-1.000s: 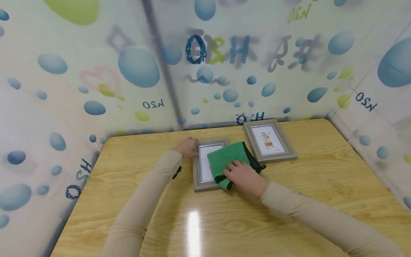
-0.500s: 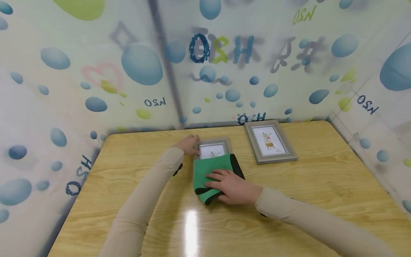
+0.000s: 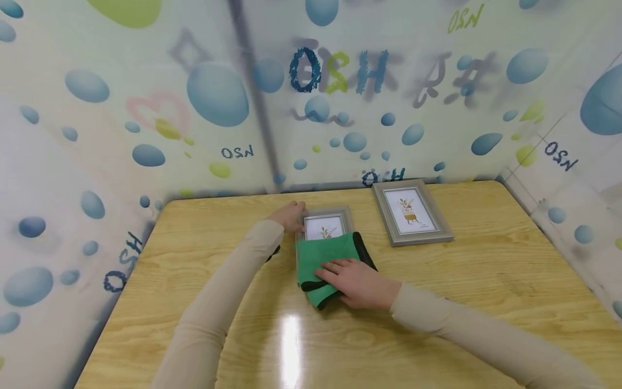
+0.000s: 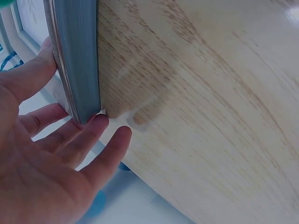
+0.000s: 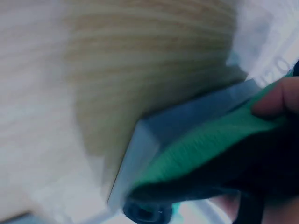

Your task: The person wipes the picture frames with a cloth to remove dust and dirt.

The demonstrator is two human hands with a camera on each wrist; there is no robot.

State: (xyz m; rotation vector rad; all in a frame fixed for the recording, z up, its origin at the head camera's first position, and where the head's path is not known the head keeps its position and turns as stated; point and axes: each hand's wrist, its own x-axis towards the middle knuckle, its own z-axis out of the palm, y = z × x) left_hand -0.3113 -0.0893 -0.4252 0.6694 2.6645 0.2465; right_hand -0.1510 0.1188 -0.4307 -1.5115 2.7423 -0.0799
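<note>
A grey picture frame (image 3: 346, 215) lies on the table with a plant drawing inside. At its upper left edge my left hand (image 3: 290, 216) grips it; in the left wrist view the thumb is on the front and fingers reach the corner of the frame's side (image 4: 81, 60). A folded green cloth (image 3: 323, 254) with black edging covers the frame's lower part. My right hand (image 3: 362, 284) rests on this cloth with extended fingers; its thumb is hidden in the head view. The blurred right wrist view shows the cloth (image 5: 201, 149) over the frame's corner.
A second grey picture frame (image 3: 439, 219) with a potted-plant drawing lies to the right, near the back wall (image 3: 413, 113). The wooden table (image 3: 233, 346) meets printed walls at the back and sides, and a light reflection shows on its front part.
My right hand has slid the green cloth left and down across the picture frame, baring its upper part, then stayed nearly still over the last half second. My left hand keeps its hold.
</note>
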